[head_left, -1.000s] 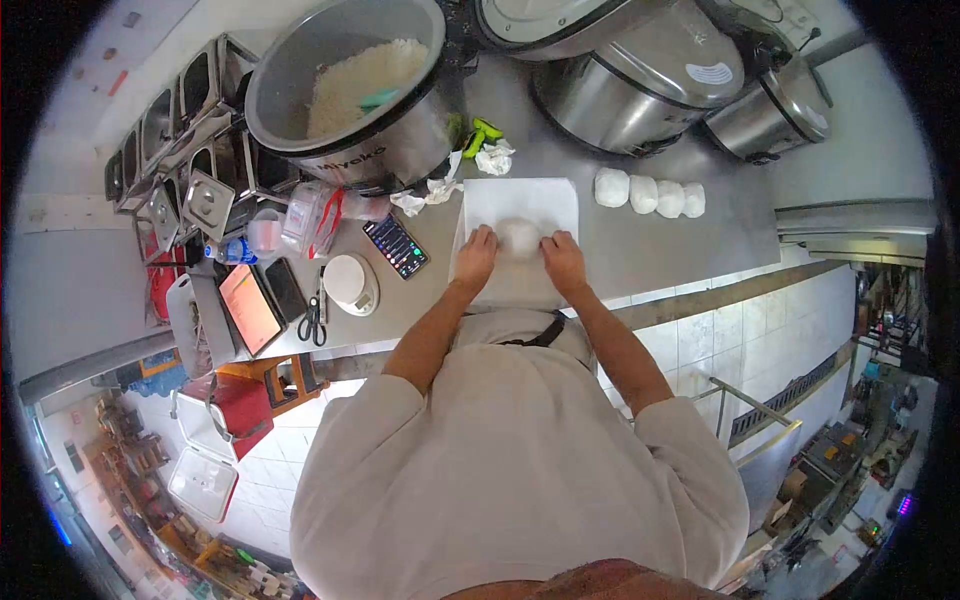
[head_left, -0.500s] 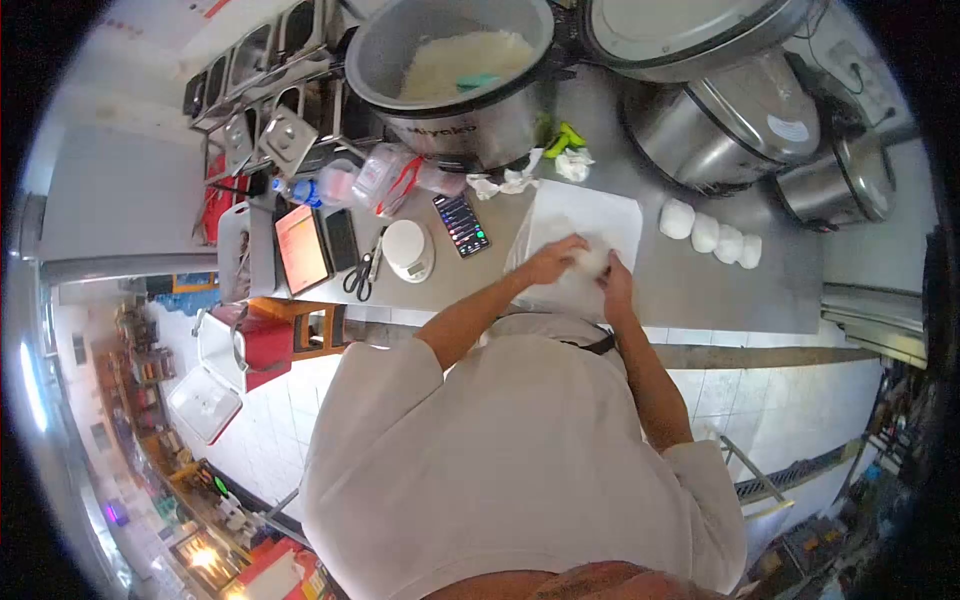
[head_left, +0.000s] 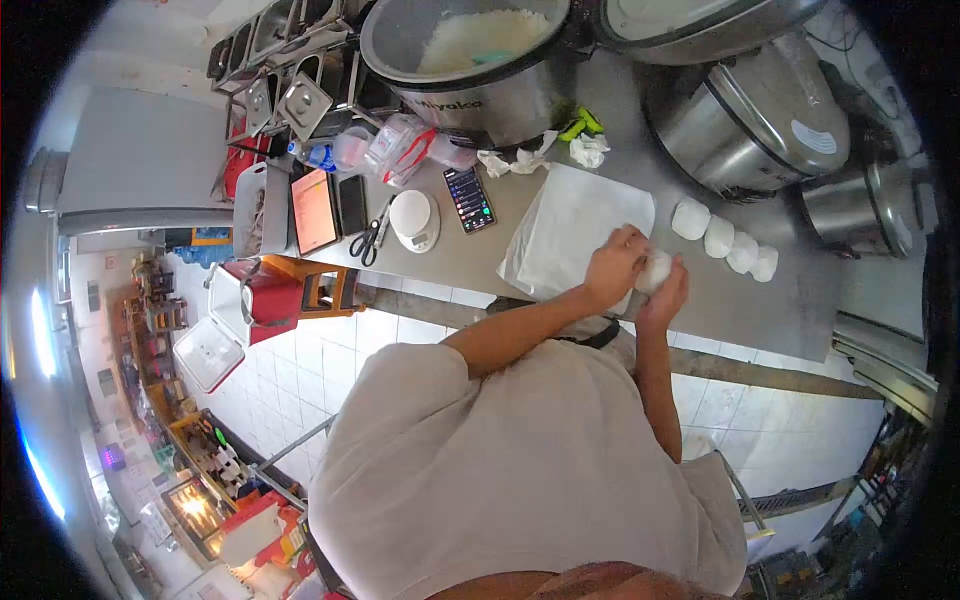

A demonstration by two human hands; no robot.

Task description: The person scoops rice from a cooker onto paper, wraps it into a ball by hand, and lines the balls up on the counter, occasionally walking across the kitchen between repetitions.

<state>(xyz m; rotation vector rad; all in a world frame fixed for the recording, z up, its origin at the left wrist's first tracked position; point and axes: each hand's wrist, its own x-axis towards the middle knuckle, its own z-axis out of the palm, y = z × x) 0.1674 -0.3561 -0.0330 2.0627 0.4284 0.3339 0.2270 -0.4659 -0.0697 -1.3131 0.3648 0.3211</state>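
My left hand (head_left: 617, 266) and my right hand (head_left: 664, 297) close in from either side on a white rice ball (head_left: 655, 270), which looks wrapped in thin plastic. Both hold it just above the right front corner of a stack of white plastic sheets (head_left: 575, 225). Beyond my right hand, several similar white wrapped balls (head_left: 718, 237) stand in a slanting row on the steel counter. A large Miyako rice cooker (head_left: 480, 110) at the back is open, with white rice (head_left: 485, 38) and a green scoop (head_left: 487, 56) in it.
Left of the sheets lie a phone (head_left: 469, 200), a white kitchen scale (head_left: 413, 218), scissors (head_left: 369, 240) and a tablet (head_left: 314, 210). Crumpled tissue (head_left: 589, 151) and green pieces (head_left: 581, 124) sit by the cooker. More steel cookers (head_left: 750, 125) line the back right.
Both hands have moved right with the ball, from over the middle of the sheets to their right edge. The ball now looks rounder and more compact. The view has shifted slightly.
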